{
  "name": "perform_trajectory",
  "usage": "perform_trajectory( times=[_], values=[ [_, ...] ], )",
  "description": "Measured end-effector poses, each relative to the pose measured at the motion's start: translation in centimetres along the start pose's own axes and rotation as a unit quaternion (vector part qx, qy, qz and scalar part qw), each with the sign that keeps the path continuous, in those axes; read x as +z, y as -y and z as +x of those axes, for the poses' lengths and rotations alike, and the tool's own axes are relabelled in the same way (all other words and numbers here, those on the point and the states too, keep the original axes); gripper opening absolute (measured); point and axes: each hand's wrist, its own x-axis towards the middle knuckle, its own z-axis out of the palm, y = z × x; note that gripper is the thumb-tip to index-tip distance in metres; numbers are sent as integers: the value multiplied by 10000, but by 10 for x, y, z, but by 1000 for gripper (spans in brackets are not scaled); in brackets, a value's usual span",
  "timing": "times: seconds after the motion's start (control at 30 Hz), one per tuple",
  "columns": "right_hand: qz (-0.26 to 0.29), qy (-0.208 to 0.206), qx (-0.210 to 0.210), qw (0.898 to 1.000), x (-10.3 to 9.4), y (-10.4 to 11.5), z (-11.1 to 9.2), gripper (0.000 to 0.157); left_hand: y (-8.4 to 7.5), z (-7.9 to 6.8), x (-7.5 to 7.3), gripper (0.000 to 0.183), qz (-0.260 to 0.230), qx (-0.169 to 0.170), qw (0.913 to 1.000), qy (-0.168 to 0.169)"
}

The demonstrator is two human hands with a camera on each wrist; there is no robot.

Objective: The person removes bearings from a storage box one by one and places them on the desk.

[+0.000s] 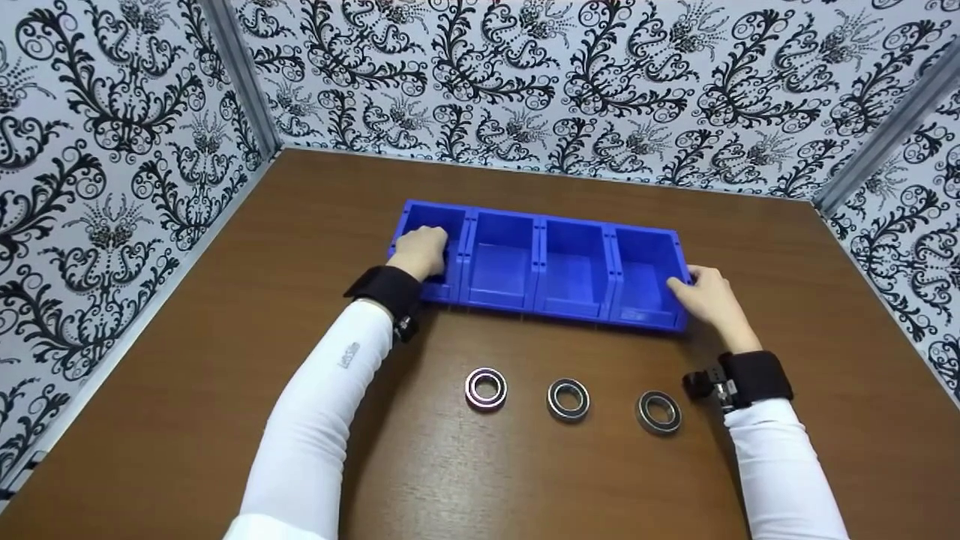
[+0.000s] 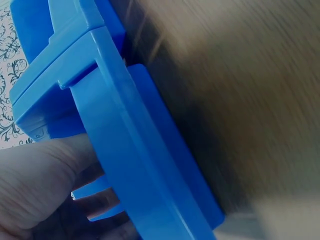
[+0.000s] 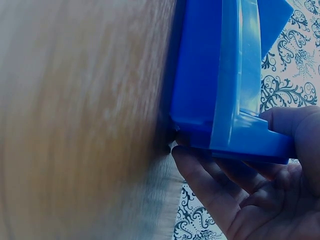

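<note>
A blue plastic bin has a row of several compartments. My left hand is down in its leftmost compartment, knuckles up. In the left wrist view, the left hand reaches behind the front wall, which hides its fingertips; whether they grasp anything cannot be seen. At the opposite end, my right hand grips the end wall, thumb inside. In the right wrist view, the right hand's other fingers lie along the outside and below. Three ring-shaped ball bearings lie before the bin: left, middle, right.
The bin and bearings are on a brown wooden table. Patterned white-and-black walls enclose its back and sides, with grey metal corner posts. Both wrists wear black straps with small cameras.
</note>
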Motion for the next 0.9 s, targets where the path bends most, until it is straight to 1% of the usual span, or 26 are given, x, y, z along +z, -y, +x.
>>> perform_trajectory(
  times=[0.27,0.37,0.4,0.43,0.6,0.63,0.7,0.8,0.9],
  values=[
    [21,-48,16,10000,0,0,0,47,1,9,4,33,61,-21,9999,105],
    [53,-34,58,10000,0,1,0,47,2,11,5,32,85,1,9999,92],
    [55,-29,65,10000,0,1,0,47,6,17,11,29,107,80,9999,-54],
    [59,-22,78,9999,0,1,0,47,6,17,12,28,118,98,9998,-85],
    [59,29,127,9999,0,2,0,48,4,9,8,28,73,162,9997,-179],
    [63,40,136,9999,0,2,0,48,0,2,2,30,37,104,9999,-68],
    [65,52,140,9999,0,2,0,49,-1,-2,0,31,9,124,9999,-106],
    [55,85,123,9999,-1,2,0,51,-2,-6,-2,30,16,145,9998,-160],
    [50,113,110,9999,-1,3,-1,54,-3,-6,-2,30,20,156,9997,-189]
  ],
)
